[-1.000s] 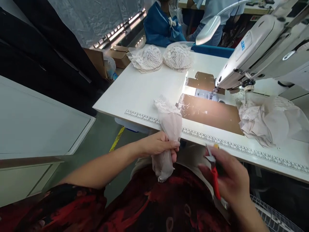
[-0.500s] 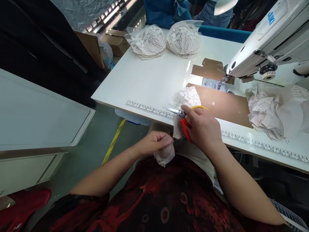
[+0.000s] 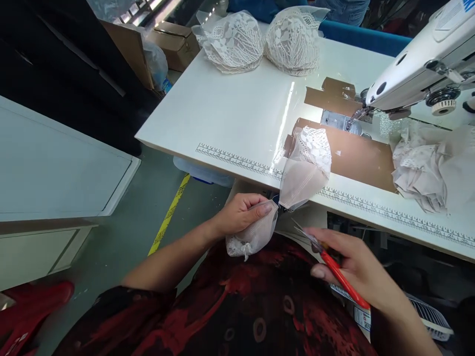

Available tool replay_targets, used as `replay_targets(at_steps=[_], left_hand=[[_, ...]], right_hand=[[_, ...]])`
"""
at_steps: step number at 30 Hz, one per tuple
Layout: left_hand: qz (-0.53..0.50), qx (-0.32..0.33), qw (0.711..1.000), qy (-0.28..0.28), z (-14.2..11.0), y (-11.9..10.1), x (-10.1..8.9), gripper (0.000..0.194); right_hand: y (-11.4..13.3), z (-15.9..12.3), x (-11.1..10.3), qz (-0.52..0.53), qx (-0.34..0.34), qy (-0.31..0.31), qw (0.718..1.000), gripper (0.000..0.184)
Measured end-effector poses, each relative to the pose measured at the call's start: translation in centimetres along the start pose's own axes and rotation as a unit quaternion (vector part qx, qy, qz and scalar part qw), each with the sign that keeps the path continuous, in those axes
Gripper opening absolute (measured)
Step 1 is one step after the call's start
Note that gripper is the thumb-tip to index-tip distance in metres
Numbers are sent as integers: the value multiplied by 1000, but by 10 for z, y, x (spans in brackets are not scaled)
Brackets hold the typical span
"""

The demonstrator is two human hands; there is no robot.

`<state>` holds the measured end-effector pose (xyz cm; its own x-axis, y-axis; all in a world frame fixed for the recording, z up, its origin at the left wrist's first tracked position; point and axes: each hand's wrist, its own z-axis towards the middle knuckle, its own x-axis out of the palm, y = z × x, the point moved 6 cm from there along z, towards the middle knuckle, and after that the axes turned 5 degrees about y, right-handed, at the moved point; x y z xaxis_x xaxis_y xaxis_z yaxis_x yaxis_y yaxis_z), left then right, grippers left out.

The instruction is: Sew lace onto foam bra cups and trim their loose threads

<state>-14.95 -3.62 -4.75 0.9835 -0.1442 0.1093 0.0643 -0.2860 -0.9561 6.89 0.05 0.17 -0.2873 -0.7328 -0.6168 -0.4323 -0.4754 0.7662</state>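
My left hand [image 3: 245,213] pinches the upper edge of a pale mesh-and-lace cup piece [image 3: 253,236] in front of my body, just off the table's edge. A second lace cup piece [image 3: 306,168] lies over the front edge, its lower tip close to my left fingertips; a thread seems to run between the two. My right hand [image 3: 352,264] is closed around red-handled scissors [image 3: 341,277], low and to the right. Their blades point up and left toward the gap between the pieces, touching neither.
Two stacks of lace cups [image 3: 237,42] stand at the table's back. A sewing machine [image 3: 415,59] stands at right over brown cardboard [image 3: 363,160]. Crumpled pale fabric [image 3: 421,170] lies right of it. A printed ruler [image 3: 237,160] follows the front edge of the white table [image 3: 222,109].
My right hand has drawn back down and right with the scissors, away from the table. The second cup piece now lies flatter over the edge. My left hand still holds its piece.
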Motion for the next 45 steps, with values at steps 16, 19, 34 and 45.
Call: replay_targets(at_steps=[16,19,34,45], left_hand=[[-20,-15,1000,14,4,2,6,35],[-12,-13,1000,11,5,2,6,38],[-13,-35,999,13,4,6,7,38],[9,-8,1000,14,3,4,3,30]], right_hand=[[-22,41,30,33,53,8,998,54],[-21,42,30,18,46,6,999,54],[-29,41,39,71,18,-13,997,42],[-38,26,40,25,-29,-106,994,31]])
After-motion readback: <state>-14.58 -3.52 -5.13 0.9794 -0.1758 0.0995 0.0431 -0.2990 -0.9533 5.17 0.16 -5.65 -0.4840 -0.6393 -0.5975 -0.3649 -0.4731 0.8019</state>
